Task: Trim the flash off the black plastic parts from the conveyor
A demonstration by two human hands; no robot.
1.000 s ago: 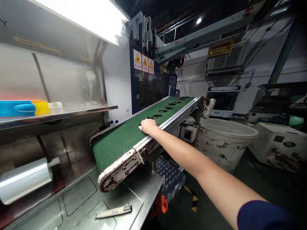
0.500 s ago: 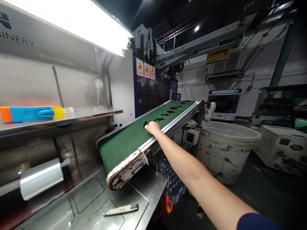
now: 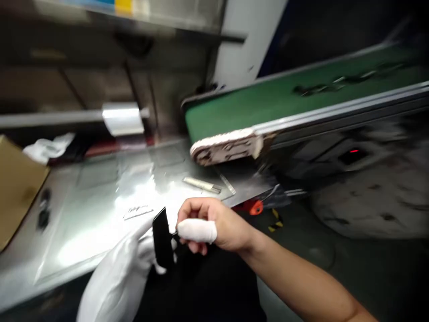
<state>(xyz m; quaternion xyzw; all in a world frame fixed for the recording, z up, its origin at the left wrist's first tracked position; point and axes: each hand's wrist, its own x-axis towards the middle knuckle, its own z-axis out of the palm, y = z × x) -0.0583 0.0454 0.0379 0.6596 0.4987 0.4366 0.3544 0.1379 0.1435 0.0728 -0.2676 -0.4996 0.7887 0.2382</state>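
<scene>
My left hand (image 3: 129,255), in a white glove, is closed around a flat, glossy black plastic piece (image 3: 162,241), held upright above the bench's front edge. With a white cover on its thumb, my right hand (image 3: 208,219) pinches a thin stub at the piece's right side; the fingertips partly hide the stub. A thin dark-outlined strip (image 3: 138,212) lies on the bench just beyond my left hand. Past my right hand, a pale box cutter (image 3: 202,184) rests on the metal bench (image 3: 97,179).
The green conveyor belt (image 3: 241,107) rises to the right, carrying several blurred black pieces (image 3: 338,83). A film roll (image 3: 123,118) hangs behind the bench. A cardboard box (image 3: 20,192) stands at left. An orange handle (image 3: 256,207) shows by the bench's right edge.
My right hand has drawn back from the conveyor to the bench front. My gloved left hand has come into view with the black piece. The view has swung down and left.
</scene>
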